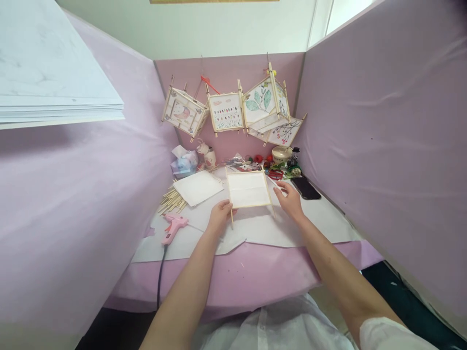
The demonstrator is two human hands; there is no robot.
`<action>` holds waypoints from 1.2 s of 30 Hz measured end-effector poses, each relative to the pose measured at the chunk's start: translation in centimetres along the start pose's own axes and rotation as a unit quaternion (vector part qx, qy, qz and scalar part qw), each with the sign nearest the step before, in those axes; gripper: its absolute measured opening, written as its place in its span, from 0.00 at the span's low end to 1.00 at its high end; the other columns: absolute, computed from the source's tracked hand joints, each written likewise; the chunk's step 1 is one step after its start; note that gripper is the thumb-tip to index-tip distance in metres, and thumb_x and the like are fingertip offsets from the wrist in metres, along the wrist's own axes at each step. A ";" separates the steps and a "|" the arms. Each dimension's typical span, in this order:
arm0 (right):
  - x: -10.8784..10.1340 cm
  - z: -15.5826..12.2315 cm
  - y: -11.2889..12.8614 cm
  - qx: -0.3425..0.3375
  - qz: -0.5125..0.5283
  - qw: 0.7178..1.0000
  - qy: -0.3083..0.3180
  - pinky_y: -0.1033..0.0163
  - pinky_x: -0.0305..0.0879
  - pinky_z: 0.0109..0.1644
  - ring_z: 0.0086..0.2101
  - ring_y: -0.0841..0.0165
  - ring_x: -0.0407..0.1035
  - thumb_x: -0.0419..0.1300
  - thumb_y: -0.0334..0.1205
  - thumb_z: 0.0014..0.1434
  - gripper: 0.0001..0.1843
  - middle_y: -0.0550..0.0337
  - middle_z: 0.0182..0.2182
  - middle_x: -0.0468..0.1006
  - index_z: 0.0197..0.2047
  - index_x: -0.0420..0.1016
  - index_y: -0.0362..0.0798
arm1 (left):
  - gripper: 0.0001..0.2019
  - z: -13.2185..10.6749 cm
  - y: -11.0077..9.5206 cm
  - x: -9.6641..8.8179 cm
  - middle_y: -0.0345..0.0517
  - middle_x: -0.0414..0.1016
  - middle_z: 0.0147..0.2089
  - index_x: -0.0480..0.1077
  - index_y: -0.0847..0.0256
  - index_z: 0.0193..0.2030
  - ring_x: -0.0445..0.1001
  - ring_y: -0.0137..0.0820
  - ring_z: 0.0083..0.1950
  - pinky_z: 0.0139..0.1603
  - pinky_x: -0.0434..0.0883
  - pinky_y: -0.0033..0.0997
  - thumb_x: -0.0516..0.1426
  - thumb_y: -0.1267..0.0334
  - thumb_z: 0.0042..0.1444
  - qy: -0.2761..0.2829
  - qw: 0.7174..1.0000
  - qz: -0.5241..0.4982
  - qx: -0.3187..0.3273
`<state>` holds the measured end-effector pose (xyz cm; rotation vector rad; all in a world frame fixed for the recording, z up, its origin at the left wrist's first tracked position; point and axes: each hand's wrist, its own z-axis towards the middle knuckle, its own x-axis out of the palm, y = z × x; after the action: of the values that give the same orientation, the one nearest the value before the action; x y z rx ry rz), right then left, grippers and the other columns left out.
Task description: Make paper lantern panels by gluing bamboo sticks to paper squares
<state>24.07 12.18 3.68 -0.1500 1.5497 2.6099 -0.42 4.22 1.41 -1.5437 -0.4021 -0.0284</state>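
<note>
My left hand [220,217] is closed on the lower left corner of a wooden stick frame [270,194] with white paper [248,189] stretched across it. The frame is tilted toward me, and its stick ends jut out past the corners. Right of the frame, my right hand [290,200] pinches a thin white strip [272,182] close to the frame's side; its exact kind is too small to make out. A pink glue gun [175,227] lies on its side left of my left hand.
Left of the frame, loose white sheets [199,187] partly cover a bundle of thin sticks [171,200]. A black phone [305,188] lies at the right. Behind stand a round tin [281,154] and craft bits. Finished paper lanterns [226,112] hang at the back, and pink cloth walls flank the table.
</note>
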 end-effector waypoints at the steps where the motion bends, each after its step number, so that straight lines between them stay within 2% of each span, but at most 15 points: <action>1: 0.2 0.4 1.7 -0.037 -0.018 0.999 0.017 0.42 0.54 0.67 0.60 0.54 0.63 0.63 0.47 0.56 0.19 0.49 0.57 0.74 0.49 0.75 0.50 | 0.12 -0.2 -0.2 0.1 0.50 0.81 0.43 0.75 0.64 0.41 0.79 0.33 0.42 0.55 0.74 0.42 0.66 0.63 0.51 0.010 1.000 0.004 0.000; 2: 0.6 0.8 3.5 -0.090 -0.043 0.993 0.065 0.45 0.51 0.68 0.61 0.57 0.62 0.64 0.43 0.55 0.18 0.53 0.57 0.74 0.50 0.76 0.52 | 0.13 -0.4 -0.5 0.2 0.49 0.81 0.43 0.76 0.64 0.41 0.79 0.32 0.42 0.54 0.74 0.42 0.66 0.62 0.50 0.024 1.000 0.008 -0.002; 3: 1.2 1.1 5.3 -0.203 -0.132 0.958 0.153 0.45 0.50 0.69 0.63 0.57 0.59 0.62 0.41 0.57 0.21 0.53 0.59 0.72 0.54 0.74 0.52 | 0.13 -0.6 -0.8 0.3 0.49 0.80 0.43 0.76 0.63 0.41 0.79 0.32 0.42 0.54 0.74 0.41 0.67 0.61 0.49 0.040 0.999 0.014 -0.006; 5: 2.8 1.8 8.4 -0.350 -0.277 0.848 0.285 0.44 0.42 0.70 0.67 0.57 0.51 0.63 0.38 0.56 0.29 0.52 0.64 0.67 0.61 0.68 0.52 | 0.14 -1.2 -1.4 0.4 0.47 0.80 0.42 0.77 0.62 0.40 0.78 0.32 0.41 0.51 0.74 0.38 0.67 0.59 0.49 0.083 0.996 0.025 -0.023; 6: 3.6 2.1 9.4 -0.365 -0.322 0.809 0.329 0.44 0.40 0.70 0.66 0.55 0.52 0.65 0.38 0.54 0.30 0.51 0.63 0.67 0.61 0.69 0.50 | 0.13 -1.6 -1.8 0.4 0.47 0.80 0.41 0.77 0.62 0.40 0.78 0.31 0.41 0.50 0.75 0.37 0.67 0.59 0.48 0.110 0.993 0.032 -0.038; 7: 4.4 2.3 10.1 -0.342 -0.347 0.789 0.375 0.43 0.40 0.69 0.64 0.54 0.57 0.67 0.39 0.53 0.30 0.49 0.59 0.72 0.59 0.71 0.50 | 0.13 -1.9 -2.1 0.3 0.46 0.80 0.40 0.78 0.62 0.39 0.78 0.31 0.39 0.48 0.75 0.35 0.67 0.59 0.48 0.137 0.988 0.038 -0.056; 10: 5.6 2.7 9.8 -0.164 -0.324 0.791 0.492 0.48 0.55 0.61 0.46 0.55 0.73 0.69 0.42 0.48 0.19 0.53 0.37 0.83 0.45 0.81 0.49 | 0.13 -2.6 -2.7 -0.2 0.47 0.80 0.36 0.79 0.64 0.38 0.77 0.31 0.36 0.42 0.75 0.33 0.69 0.61 0.46 0.208 0.970 0.047 -0.119; 13: 4.6 2.8 7.8 -0.066 -0.254 0.804 0.533 0.59 0.65 0.42 0.31 0.64 0.73 0.68 0.45 0.46 0.09 0.59 0.26 0.81 0.30 0.82 0.50 | 0.15 -2.4 -3.0 -1.1 0.50 0.81 0.35 0.79 0.65 0.40 0.78 0.33 0.34 0.40 0.75 0.33 0.68 0.59 0.48 0.239 0.957 0.029 -0.163; 16: 2.1 3.0 5.4 -0.019 -0.184 0.857 0.481 0.63 0.63 0.34 0.28 0.67 0.70 0.66 0.51 0.48 0.14 0.60 0.27 0.80 0.29 0.80 0.48 | 0.22 -1.4 -3.1 -2.3 0.55 0.81 0.43 0.76 0.65 0.47 0.79 0.35 0.40 0.43 0.75 0.34 0.59 0.46 0.58 0.223 0.961 -0.021 -0.163; 19: 0.0 3.3 2.4 0.037 -0.110 0.937 0.328 0.63 0.62 0.32 0.28 0.68 0.68 0.59 0.60 0.52 0.23 0.59 0.28 0.79 0.34 0.77 0.47 | 0.32 -0.4 -3.0 -3.2 0.57 0.78 0.53 0.73 0.62 0.51 0.79 0.35 0.48 0.48 0.75 0.33 0.46 0.35 0.61 0.166 0.975 -0.079 -0.120; 22: -0.4 3.0 -0.9 0.082 -0.037 0.982 0.168 0.63 0.63 0.30 0.27 0.68 0.67 0.53 0.67 0.52 0.29 0.59 0.28 0.77 0.37 0.73 0.49 | 0.35 0.2 -2.3 -2.9 0.61 0.75 0.56 0.73 0.62 0.50 0.78 0.39 0.52 0.51 0.75 0.37 0.44 0.32 0.60 0.112 0.986 -0.089 -0.082; 25: 0.8 2.1 -3.6 0.116 0.026 0.990 0.075 0.64 0.65 0.31 0.28 0.69 0.68 0.55 0.68 0.49 0.29 0.61 0.28 0.76 0.36 0.72 0.49 | 0.27 0.2 -1.1 -1.6 0.60 0.76 0.55 0.73 0.62 0.50 0.79 0.39 0.50 0.52 0.74 0.39 0.56 0.40 0.58 0.081 0.994 -0.051 -0.052; 28: 2.1 1.0 -4.9 0.142 0.080 0.986 0.045 0.64 0.67 0.32 0.29 0.68 0.70 0.59 0.65 0.47 0.27 0.61 0.28 0.77 0.36 0.73 0.49 | 0.23 0.0 0.2 -0.5 0.55 0.79 0.51 0.71 0.62 0.52 0.79 0.37 0.47 0.52 0.73 0.41 0.67 0.56 0.50 0.057 0.998 -0.002 -0.017; 32: 1.8 0.2 -4.6 0.143 0.133 0.979 0.061 0.61 0.70 0.37 0.33 0.65 0.73 0.64 0.58 0.47 0.24 0.59 0.33 0.81 0.40 0.76 0.49 | 0.23 0.1 0.6 -0.2 0.52 0.81 0.45 0.72 0.63 0.50 0.79 0.39 0.46 0.50 0.75 0.43 0.67 0.59 0.47 0.031 0.998 0.049 0.028; 36: 0.7 0.4 -3.5 0.096 0.150 0.981 0.074 0.57 0.70 0.46 0.39 0.64 0.73 0.66 0.54 0.47 0.22 0.59 0.38 0.81 0.42 0.78 0.49 | 0.22 0.3 0.1 -0.3 0.50 0.79 0.50 0.71 0.59 0.52 0.76 0.40 0.54 0.55 0.72 0.42 0.64 0.59 0.49 -0.014 0.989 0.084 0.118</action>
<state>23.90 14.24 0.72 -0.1040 2.0086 2.6981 -0.77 4.46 1.22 -1.3391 -0.2848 0.1662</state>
